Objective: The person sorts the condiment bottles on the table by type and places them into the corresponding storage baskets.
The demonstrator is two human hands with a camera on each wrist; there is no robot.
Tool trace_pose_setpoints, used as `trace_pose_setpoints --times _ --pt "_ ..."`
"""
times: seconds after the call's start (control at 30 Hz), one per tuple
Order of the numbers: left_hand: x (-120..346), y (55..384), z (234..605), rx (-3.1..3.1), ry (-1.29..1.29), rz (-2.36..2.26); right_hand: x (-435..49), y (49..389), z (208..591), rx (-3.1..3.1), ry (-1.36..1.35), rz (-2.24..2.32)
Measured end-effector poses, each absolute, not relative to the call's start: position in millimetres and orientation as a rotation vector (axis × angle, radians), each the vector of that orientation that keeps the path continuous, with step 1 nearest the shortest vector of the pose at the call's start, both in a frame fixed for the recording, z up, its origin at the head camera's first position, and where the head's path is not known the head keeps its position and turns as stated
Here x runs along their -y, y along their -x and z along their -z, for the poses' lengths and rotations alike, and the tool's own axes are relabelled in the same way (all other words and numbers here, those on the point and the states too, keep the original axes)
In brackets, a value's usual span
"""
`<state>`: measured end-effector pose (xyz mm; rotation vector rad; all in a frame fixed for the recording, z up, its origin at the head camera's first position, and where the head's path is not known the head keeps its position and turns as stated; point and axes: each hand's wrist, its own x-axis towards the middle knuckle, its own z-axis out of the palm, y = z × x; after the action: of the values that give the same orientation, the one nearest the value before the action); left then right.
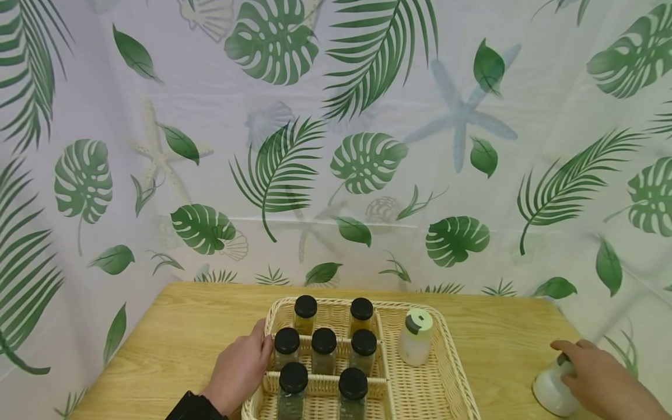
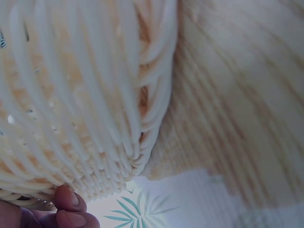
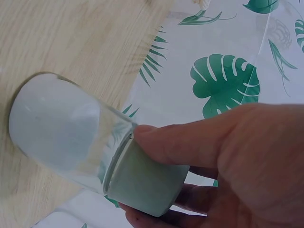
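Note:
My left hand grips the left rim of a woven wicker basket. In the left wrist view, its curled fingertips show at the basket's rim. My right hand, off to the basket's right, holds a clear glass jar with white contents. Thumb and fingers pinch its pale green lid. The jar's base is at the tabletop; whether it touches, I cannot tell. Inside the basket's right compartment stands a similar jar with a pale green lid.
Several black-capped spice jars stand in the basket's divided left compartments. Under everything is a wooden table. A white cloth printed with green leaves hangs behind it and at the sides.

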<state>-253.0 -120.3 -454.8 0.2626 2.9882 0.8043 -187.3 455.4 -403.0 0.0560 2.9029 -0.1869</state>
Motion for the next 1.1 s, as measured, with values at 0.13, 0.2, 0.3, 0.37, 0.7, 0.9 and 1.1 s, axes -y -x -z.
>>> trace_pose_setpoints --times 0.13,0.2,0.3,0.37,0.7,0.9,1.1 --pt "120.7 252.0 454.9 -2.992 -0.269 -0.803 -453.9 186.2 402.5 -2.914 -0.065 0.179" --pt "120.8 251.9 454.3 -2.991 -0.270 -0.803 -454.0 186.4 403.2 -2.923 -0.065 0.172" --pt "120.6 252.0 453.5 -2.985 -0.265 -0.804 -453.8 185.9 403.2 -2.934 -0.055 0.169" --pt "120.6 251.9 453.2 -2.982 -0.263 -0.804 -453.2 184.8 402.6 -2.945 -0.041 0.173" --pt "120.7 252.0 454.1 -2.992 -0.270 -0.793 -445.4 179.7 395.4 -2.959 0.002 0.189" --pt "121.2 250.8 454.6 -3.000 -0.267 -0.787 -440.3 180.1 395.1 -2.927 -0.009 0.203" --pt "120.5 251.2 454.7 -3.003 -0.276 -0.806 -434.6 180.1 392.3 -2.935 0.011 0.188"
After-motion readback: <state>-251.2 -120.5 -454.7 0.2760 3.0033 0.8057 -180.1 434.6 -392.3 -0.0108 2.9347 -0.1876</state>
